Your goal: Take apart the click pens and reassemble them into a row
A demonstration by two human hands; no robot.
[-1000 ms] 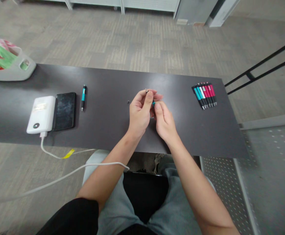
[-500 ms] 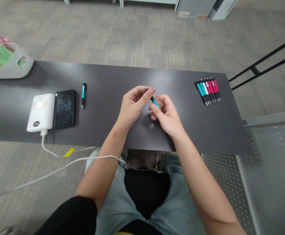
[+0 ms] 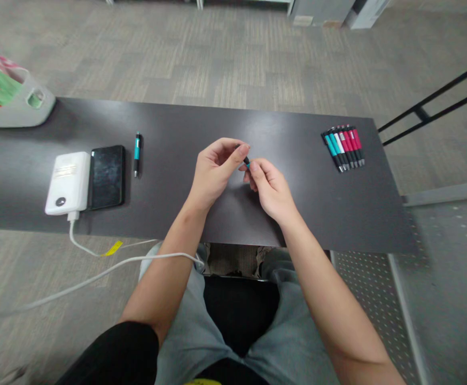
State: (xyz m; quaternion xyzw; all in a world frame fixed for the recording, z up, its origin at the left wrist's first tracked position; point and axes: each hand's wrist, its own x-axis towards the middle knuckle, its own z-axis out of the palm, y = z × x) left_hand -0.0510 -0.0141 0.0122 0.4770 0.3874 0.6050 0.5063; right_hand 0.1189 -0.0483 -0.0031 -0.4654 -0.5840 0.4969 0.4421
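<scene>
A teal-and-black pen [image 3: 247, 161] is held just above the surface [image 3: 169, 214], slanting between the person's two hands. The left hand [image 3: 214, 174] pinches its dark upper part between thumb and fingers, and the right hand [image 3: 272, 188] pinches the teal part lower down, so each grip is closed on the same pen. Holding it at two places probably steadies it and lets one part be turned or pulled against the other; the fingers hide most of it, so whether it is in one piece I cannot tell.

Left of the grip, well apart, another teal pen [image 3: 137, 155] lies alone, its silver tip towards the near edge. To the right of the grip, well apart, a row of pens [image 3: 343, 148] with teal, white and magenta barrels lies side by side, tips likewise nearward, an order that seems meant to keep them together and easy to count.

Beyond the lone pen, further left of the grip, a black smartphone [image 3: 107, 177] lies beside a white power bank [image 3: 67, 183], into which a white cable [image 3: 73, 227] is plugged at the near end. Farthest left, a white plastic basket [image 3: 45, 111] holds pink, green, red and orange material, perhaps cloth or bags.
</scene>
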